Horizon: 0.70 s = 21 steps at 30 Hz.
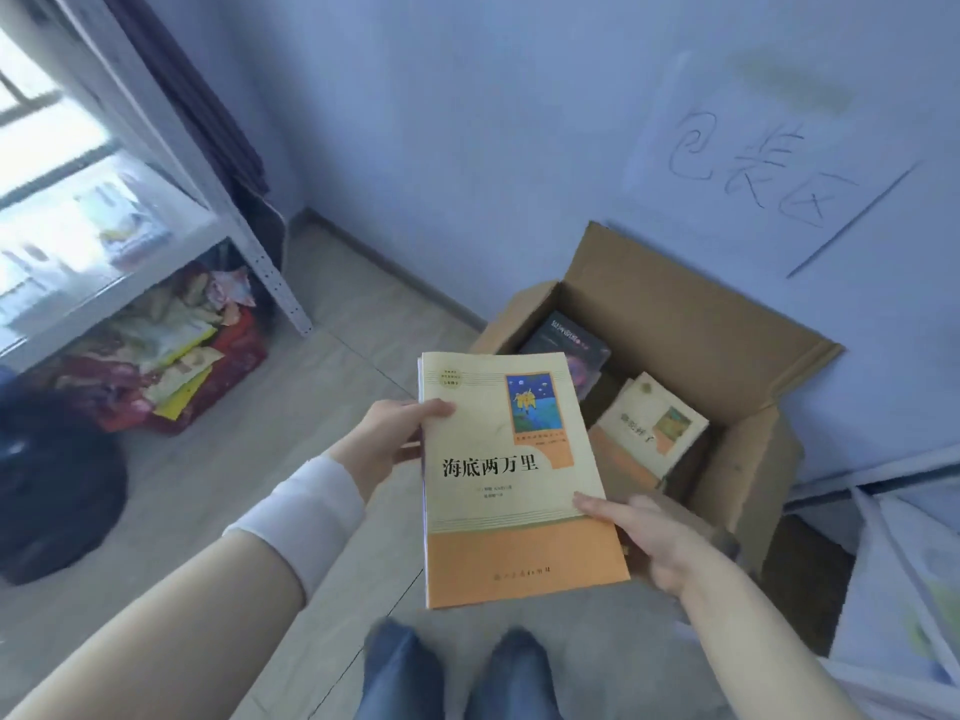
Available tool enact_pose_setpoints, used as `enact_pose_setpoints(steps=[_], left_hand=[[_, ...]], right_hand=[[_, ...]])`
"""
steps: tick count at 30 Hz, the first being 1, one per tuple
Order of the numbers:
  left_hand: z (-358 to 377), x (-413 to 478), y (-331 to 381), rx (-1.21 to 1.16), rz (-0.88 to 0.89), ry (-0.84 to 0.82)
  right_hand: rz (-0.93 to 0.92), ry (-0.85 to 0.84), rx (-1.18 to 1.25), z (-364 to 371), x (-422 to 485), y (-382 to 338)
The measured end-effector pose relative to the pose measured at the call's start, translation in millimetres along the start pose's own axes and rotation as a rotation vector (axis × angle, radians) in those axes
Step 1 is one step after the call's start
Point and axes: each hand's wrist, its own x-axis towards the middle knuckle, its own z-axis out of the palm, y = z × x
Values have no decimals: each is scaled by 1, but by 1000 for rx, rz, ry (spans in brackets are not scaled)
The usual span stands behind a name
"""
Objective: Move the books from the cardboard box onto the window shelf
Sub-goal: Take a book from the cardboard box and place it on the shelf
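Note:
I hold a cream and orange paperback book [514, 480] flat in front of me, above the floor and just left of the open cardboard box [691, 324]. My left hand [395, 439] grips its left edge, thumb on the cover. My right hand [644, 537] grips its lower right edge. Inside the box lie a similar cream and orange book [654, 433] and a dark-covered book [566, 340]. The white metal window shelf [156, 241] stands at the upper left, in front of a bright window.
A red bag stuffed with papers [171, 376] sits under the shelf. A black round object [52, 485] lies on the floor at the left. A dark curtain [208, 111] hangs behind the shelf. My blue-trousered knees [457, 672] show at the bottom. White panels [904, 574] lean at the right.

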Motion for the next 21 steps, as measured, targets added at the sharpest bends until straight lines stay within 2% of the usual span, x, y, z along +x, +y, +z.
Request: enact_pose_setpoints(steps=[5,12,17,21], left_hand=[[-153,-86,-44,-213,42,211],[-390,-231,-130,-452,118,495],[-545,-322,-188,-558,218,669],[-653,-360,-216,-733,229,806]], right_hand=[[-74,-151,-219,141,-43,-14],[-174,-413,-567,391,-127,-6],[-250,-571,-722,568,-188,8],[-332,-633,-808,690,-223,7]])
